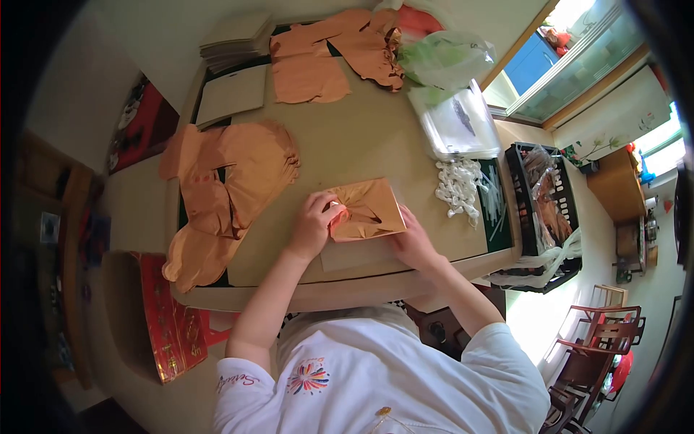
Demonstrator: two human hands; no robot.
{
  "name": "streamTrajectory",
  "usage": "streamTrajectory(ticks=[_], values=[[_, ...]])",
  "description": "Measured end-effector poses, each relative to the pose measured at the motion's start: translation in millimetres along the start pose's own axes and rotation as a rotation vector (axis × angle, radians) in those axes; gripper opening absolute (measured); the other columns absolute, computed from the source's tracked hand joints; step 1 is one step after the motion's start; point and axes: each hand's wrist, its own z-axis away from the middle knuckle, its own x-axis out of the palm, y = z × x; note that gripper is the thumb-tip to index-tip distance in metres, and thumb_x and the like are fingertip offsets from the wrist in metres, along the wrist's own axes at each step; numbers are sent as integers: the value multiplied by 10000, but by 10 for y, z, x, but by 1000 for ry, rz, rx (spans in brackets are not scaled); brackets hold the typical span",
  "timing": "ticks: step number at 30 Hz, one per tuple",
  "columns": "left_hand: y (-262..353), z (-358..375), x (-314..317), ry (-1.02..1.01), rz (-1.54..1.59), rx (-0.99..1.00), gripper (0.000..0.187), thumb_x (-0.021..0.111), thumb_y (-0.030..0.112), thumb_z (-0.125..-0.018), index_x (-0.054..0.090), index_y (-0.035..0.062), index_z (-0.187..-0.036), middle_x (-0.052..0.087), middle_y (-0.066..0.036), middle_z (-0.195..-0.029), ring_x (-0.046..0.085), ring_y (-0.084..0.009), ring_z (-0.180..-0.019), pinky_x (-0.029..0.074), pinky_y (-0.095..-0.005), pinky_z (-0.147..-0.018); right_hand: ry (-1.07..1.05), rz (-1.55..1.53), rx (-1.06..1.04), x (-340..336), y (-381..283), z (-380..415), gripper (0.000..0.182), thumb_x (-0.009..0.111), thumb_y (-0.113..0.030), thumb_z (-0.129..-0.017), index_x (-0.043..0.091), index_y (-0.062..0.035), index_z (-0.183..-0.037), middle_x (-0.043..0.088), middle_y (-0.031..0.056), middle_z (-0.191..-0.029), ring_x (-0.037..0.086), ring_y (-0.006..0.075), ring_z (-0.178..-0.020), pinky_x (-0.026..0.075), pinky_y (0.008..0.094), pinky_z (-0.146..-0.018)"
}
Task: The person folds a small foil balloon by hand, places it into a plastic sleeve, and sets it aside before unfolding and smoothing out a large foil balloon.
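Observation:
My left hand (314,224) has its fingers curled over the gathered left end of a folded, shiny copper-coloured foil balloon (369,202). The foil lies flat in a roughly square shape with creases running across it, over what looks like a stiff board. My right hand (416,242) grips its right edge, with the fingers partly hidden underneath. Just below, a pale grey card (354,254) rests at the table's front edge. To the left of my left hand lies a pile of flat, uninflated copper foil balloons (238,181).
More copper foil (311,72) and grey cards (231,94) lie at the back of the table (361,137). On the right are clear plastic bags (463,123), white ribbon (457,188), clear straws (494,202) and a black crate (542,202). A red box (173,318) stands lower left.

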Motion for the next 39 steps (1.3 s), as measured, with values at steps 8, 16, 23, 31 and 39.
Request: streamTrajectory(ticks=[8, 16, 23, 31, 39], values=[[-29, 37, 79, 20, -8, -14, 350, 635, 8, -759, 626, 112, -1093, 568, -110, -1163, 531, -304, -1104, 454, -422, -931, 82, 183, -50, -209, -107, -797, 335, 591, -113, -837, 610, -76, -1169, 557, 156, -1251, 475, 322, -1230, 385, 436, -1029], [108, 151, 43, -72, -245, -270, 475, 477, 76, -906, 332, 34, -1356, 454, -149, -1357, 434, -306, -1274, 242, -559, -1098, -164, 370, -10, 287, -8, -509, 542, 490, -359, -939, 402, -120, -1418, 383, 126, -1465, 297, 302, -1386, 202, 501, -1136], [39, 142, 71, 12, -151, -253, 438, 473, 43, -884, 405, 54, -1317, 457, -147, -1364, 417, -312, -1294, 269, -554, -1090, -143, 409, -19, 302, 3, -470, 551, 459, -393, -946, 397, -133, -1427, 368, 118, -1481, 278, 298, -1400, 183, 493, -1144], [42, 161, -116, 30, 11, -77, 510, 523, -107, -774, 528, 89, -1244, 475, -118, -1362, 417, -317, -1295, 385, -431, -1043, -148, 338, 3, 254, -1, -508, 546, 487, -394, -938, 412, -151, -1421, 377, 112, -1477, 285, 295, -1398, 197, 490, -1139], [-30, 38, -410, -295, -55, 209, 535, 582, -43, -748, 576, 157, -1243, 449, -129, -1388, 389, -306, -1332, 355, -460, -1073, -142, 329, 1, 265, 18, -503, 550, 494, -396, -936, 410, -156, -1424, 372, 108, -1481, 288, 295, -1397, 200, 487, -1140]])
